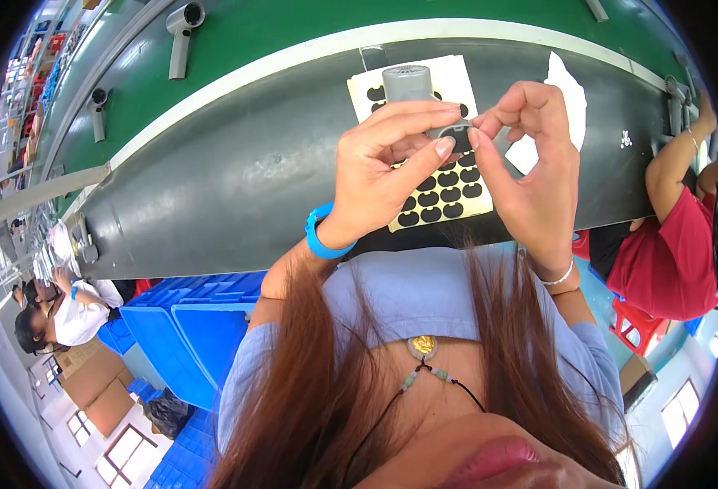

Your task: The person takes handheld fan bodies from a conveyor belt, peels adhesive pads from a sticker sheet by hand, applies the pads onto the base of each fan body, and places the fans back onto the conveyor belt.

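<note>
My left hand [387, 159] is closed around a grey part, its thumb and fingers near a dark rounded end. A black sticker [461, 140] lies at that end, and my right hand [538, 151] pinches its edge between thumb and forefinger. Just beyond the left fingers shows a grey cylinder [408, 84] with a slotted top; whether it joins the held part is hidden. Underneath both hands is a pale yellow sheet [479, 213] bearing rows of black rounded stickers [450, 195].
A crumpled white paper [569, 98] lies right of the sheet on the dark bench [236, 179]. Grey dryer-shaped devices [181, 41] rest on the green surface beyond a pale rail. Blue crates [179, 334] stand at lower left. A co-worker in red [669, 261] sits at right, others at far left.
</note>
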